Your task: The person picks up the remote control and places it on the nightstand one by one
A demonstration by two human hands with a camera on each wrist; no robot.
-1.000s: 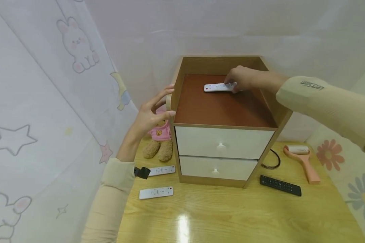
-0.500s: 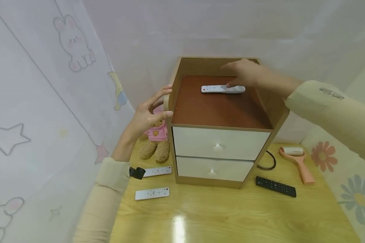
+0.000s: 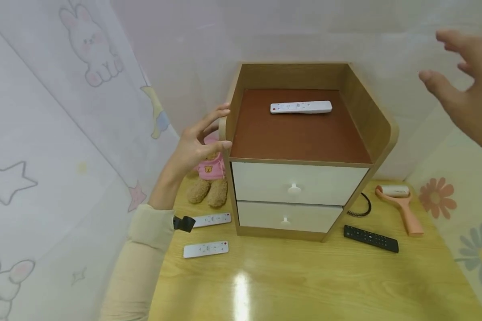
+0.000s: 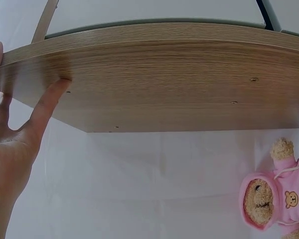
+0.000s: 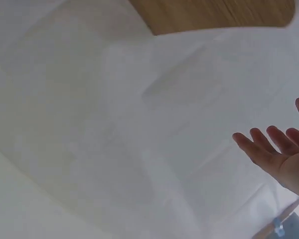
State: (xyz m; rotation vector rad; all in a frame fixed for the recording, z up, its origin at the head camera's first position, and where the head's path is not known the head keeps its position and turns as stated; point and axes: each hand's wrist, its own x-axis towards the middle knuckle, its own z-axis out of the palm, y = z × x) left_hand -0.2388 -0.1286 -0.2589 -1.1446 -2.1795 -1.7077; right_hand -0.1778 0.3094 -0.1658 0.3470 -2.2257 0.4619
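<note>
In the head view my left hand [image 3: 190, 145] is at the upper left side of a small wooden cabinet [image 3: 379, 129]. Its fingertips touch the side panel [image 4: 164, 84], with the fingers fairly straight, as the left wrist view also shows. A white remote control [image 3: 301, 107] lies crosswise on the cabinet's brown top shelf, near the back. Off to the right, in the air and away from the cabinet, my right hand [image 3: 474, 80] has its fingers spread and holds nothing. The right wrist view shows that same hand [image 5: 284, 154] with loosely extended fingers.
Two more white remotes, a rear one [image 3: 213, 220] and a front one [image 3: 206, 249], lie left of the cabinet, near a teddy bear [image 3: 211, 171] in pink. On the right are a black remote [image 3: 371, 239], a lint roller [image 3: 405, 209] and a black coil [image 3: 361, 211]. Two drawers [image 3: 299, 183] are closed.
My right hand has let go of the white remote on the top shelf and moved off to the right. My left hand stays at the cabinet's side.
</note>
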